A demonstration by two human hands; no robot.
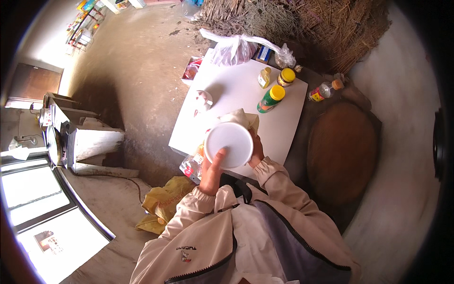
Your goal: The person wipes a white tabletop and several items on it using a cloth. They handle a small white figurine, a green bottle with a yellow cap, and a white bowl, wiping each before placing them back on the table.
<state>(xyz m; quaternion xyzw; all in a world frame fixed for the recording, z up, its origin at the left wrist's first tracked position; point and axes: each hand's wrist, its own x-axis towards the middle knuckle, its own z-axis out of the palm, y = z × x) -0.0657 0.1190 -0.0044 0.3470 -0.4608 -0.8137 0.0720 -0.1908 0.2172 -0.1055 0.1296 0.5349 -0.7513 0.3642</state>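
Observation:
A round white plastic lid or shallow container (pixel 234 142) is held between both hands above the near part of a white table. My left hand (pixel 212 170) grips its left side, the thumb resting on the flat white face. My right hand (pixel 256 149) holds the right edge, its fingers partly hidden behind the rim. Just beyond is a crumpled pale cloth or bag (pixel 239 118), partly covered by the round thing. A white mug with dark marks (pixel 204 100) stands to the left on the table.
The white tabletop (pixel 227 80) carries a green yellow-capped bottle (pixel 270 100), a yellow-lidded jar (pixel 286 77), a small oil bottle (pixel 264 78) and a tied plastic bag (pixel 234 51). Right of it are a clear bottle (pixel 324 91) and a round brown lid (pixel 342 152). A yellow bag (pixel 168 197) lies lower left.

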